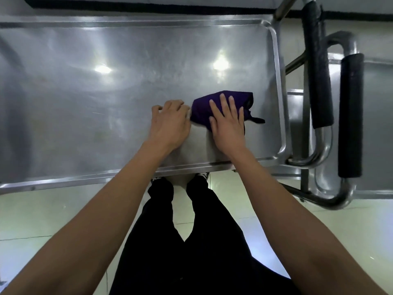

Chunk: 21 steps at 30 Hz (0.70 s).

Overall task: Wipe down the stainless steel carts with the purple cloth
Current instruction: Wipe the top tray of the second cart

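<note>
legs (191, 241): closest thing to the camera, black trousers, standing right at the near edge of the cart, shoe tips just peeking out under the rim
forearms: both bare, reaching up and out over the near rim onto the tray
cloth (204, 109): purple, bunched up into a lump, sitting on the cart's top tray, right of middle and toward the near side; a little tail of it sticks out to the right
right hand (228, 124): flat on top of the cloth, fingers straight and spread, pressing it down onto the steel, not curled round it
left hand (170, 122): just left of the cloth, resting on the tray with fingers curled under; fingertips are right at the cloth's left edge, but honestly can't tell if they're pinching it or just touching
cart (85, 103): stainless top tray with a raised rim and rounded corners, pretty shiny, two bright light reflections on it
handle (319, 71): black padded grip on the steel tube at the cart's right end
second cart (378, 124): parked just to the right, its own black padded handle nearly against the first one
floor (42, 220): pale glossy tiles under everything
</note>
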Available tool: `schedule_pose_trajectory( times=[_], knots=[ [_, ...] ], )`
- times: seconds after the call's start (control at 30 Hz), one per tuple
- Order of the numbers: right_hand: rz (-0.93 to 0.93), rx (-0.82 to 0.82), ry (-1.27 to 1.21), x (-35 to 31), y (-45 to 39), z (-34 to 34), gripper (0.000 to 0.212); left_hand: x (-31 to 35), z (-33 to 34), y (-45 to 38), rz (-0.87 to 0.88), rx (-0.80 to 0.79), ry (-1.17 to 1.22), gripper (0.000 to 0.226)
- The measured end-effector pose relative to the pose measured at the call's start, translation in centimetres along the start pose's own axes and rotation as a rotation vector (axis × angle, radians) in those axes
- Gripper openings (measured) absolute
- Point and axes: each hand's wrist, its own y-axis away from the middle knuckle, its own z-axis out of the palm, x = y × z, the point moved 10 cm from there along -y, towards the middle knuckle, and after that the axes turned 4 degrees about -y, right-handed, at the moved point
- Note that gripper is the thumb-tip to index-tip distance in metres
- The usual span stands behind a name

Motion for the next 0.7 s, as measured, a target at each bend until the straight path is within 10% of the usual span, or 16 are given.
schedule_pose_trajectory(
  times=[0.3,0.7],
  knots=[
    [0.129,0.068,-0.027,11.9,-0.4,-3.1,0.052,9.3,3.1,-3.2,0.091,-0.122,-0.098,0.042],
    [0.097,0.102,-0.062,12.3,4.4,-2.0,0.051,10.1,3.9,-2.3,0.075,-0.156,-0.25,0.048]
  ],
)
